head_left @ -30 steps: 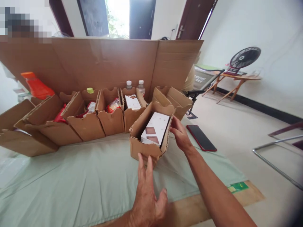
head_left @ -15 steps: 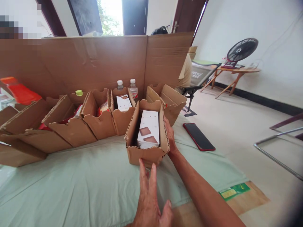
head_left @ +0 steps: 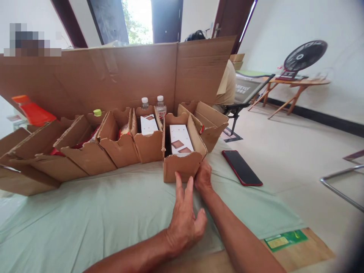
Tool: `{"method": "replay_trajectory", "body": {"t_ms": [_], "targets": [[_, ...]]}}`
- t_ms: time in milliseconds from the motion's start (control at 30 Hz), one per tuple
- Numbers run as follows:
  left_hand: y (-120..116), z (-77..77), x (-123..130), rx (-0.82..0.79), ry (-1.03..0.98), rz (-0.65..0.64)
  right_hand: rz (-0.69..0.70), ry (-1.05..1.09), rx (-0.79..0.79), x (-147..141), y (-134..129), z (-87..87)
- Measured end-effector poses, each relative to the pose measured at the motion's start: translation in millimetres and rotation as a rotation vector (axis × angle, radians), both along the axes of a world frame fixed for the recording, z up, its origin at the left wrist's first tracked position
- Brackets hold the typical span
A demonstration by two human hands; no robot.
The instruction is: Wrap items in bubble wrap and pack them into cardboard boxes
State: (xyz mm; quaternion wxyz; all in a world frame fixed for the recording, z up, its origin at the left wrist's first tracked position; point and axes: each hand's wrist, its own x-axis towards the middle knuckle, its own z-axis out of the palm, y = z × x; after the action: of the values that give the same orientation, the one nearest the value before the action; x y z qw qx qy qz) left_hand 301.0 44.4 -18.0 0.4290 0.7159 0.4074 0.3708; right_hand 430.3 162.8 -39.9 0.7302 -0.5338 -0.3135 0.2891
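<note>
A small open cardboard box stands on the green cloth, with a white carton printed with brown squares inside it. My left hand is open, its stretched fingertips against the lower front of the box. At the box's lower right side my right hand is curled, gripping it; most of its fingertips are hidden. To the left, a similar box holds another white carton. An emptier-looking cardboard box is behind it to the right.
More cardboard boxes run leftward, one with a red-orange bottle. A tall cardboard sheet and clear bottles are behind. A phone lies on the right. Beyond are a folding chair, a fan and a partly hidden person.
The box with the white carton has slid away from me and slightly right, close in beside the row. Both hands moved with it, and my right hand shifted lower toward its front corner.
</note>
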Motion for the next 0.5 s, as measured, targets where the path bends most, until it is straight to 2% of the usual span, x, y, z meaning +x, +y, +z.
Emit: {"method": "replay_trajectory", "body": {"t_ms": [167,300,400,500], "targets": [[56.6,4.9,24.7,0.017,-0.014,0.040,-0.039,0.078,-0.054,9.6,7.3,-8.6],[95.4,8.7,37.1,0.069,-0.009,0.015,-0.080,0.099,-0.091,15.9,8.6,-11.3],[114.4,10.1,42.8,0.082,-0.007,0.002,-0.079,0.094,-0.096,14.9,7.1,-11.1],[115.2,9.7,40.5,0.064,0.000,-0.015,-0.062,0.053,-0.093,13.9,5.5,-9.5]]}}
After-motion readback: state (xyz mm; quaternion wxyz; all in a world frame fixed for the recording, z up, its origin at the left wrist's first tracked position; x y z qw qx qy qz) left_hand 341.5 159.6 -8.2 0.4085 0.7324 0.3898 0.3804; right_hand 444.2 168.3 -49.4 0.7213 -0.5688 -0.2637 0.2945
